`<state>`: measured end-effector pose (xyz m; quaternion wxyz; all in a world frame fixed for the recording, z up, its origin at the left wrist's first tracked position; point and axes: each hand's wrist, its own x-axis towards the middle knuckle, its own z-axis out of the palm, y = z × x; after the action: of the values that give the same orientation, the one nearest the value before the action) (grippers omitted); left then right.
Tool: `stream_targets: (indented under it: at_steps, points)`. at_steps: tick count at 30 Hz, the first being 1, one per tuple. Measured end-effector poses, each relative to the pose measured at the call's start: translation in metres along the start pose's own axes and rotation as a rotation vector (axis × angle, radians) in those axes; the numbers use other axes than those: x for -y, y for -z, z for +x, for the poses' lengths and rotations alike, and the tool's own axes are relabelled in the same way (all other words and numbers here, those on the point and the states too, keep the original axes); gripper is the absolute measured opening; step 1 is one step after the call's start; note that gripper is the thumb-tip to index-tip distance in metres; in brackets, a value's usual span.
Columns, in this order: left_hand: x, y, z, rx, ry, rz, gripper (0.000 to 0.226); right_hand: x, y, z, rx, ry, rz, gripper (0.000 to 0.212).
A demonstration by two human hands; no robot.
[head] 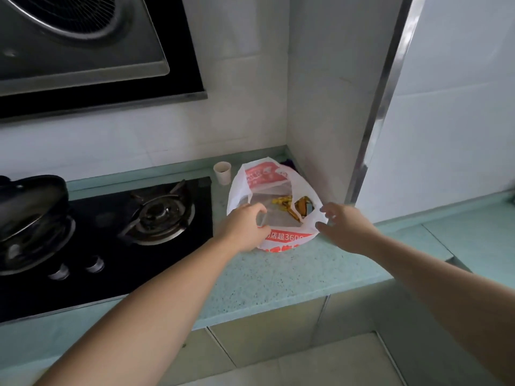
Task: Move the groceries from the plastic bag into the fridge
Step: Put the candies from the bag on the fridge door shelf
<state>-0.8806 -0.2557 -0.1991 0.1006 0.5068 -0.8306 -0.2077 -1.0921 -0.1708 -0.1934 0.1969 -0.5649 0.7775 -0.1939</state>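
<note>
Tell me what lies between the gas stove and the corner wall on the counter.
In the head view, the plastic bag sits between the gas stove and the corner wall, with a small cup behind it.

The plastic bag [274, 201] hides most of its groceries; only yellow wrappers [282, 203] show, unidentifiable. A purple item [289, 162] at its 12 o'clock is mostly hidden. The pan [30, 201] is cut off at 9 o'clock.

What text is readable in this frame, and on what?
"店超360": white print on the red band along the near side of the plastic bag; it runs on, cut off by the bag's fold.
Red panel on the bag's far side: white print, too blurred to read.
Red band at the bag's bottom edge: large characters, cropped and unreadable.
Yellow packet inside the bag: no legible text.
Paper cup: no text seen.
</note>
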Motion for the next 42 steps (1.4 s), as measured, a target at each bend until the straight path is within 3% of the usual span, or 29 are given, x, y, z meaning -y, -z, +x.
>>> stream_targets:
  at_steps: [6, 17, 20, 26, 34, 40, 42]
  points:
    - [0.007, -0.026, 0.044, 0.001, 0.066, -0.049, 0.041, 0.003, -0.035, 0.069, 0.070, 0.075, 0.056, 0.020]
    - [0.041, -0.105, 0.147, -0.015, 0.109, -0.256, 0.037, -0.006, -0.111, 0.166, 0.351, -0.043, 0.041, 0.043]
    - [0.047, -0.126, 0.167, 0.027, 0.091, -0.232, 0.045, -0.031, -0.109, 0.193, 0.288, -0.109, -0.005, 0.023]
    - [0.042, -0.144, 0.195, 0.055, 0.001, -0.113, 0.057, -0.065, -0.118, 0.211, 0.128, -0.073, -0.076, 0.041]
    - [0.033, -0.161, 0.246, 0.155, -0.058, 0.053, 0.066, -0.081, -0.140, 0.218, 0.068, -0.084, -0.137, 0.062]
    - [0.043, -0.166, 0.245, 0.139, -0.037, 0.140, 0.064, -0.080, -0.139, 0.224, 0.090, -0.118, -0.102, 0.034]
    - [0.048, -0.164, 0.243, 0.131, -0.008, 0.119, 0.063, -0.076, -0.138, 0.224, 0.145, -0.131, -0.156, 0.041]
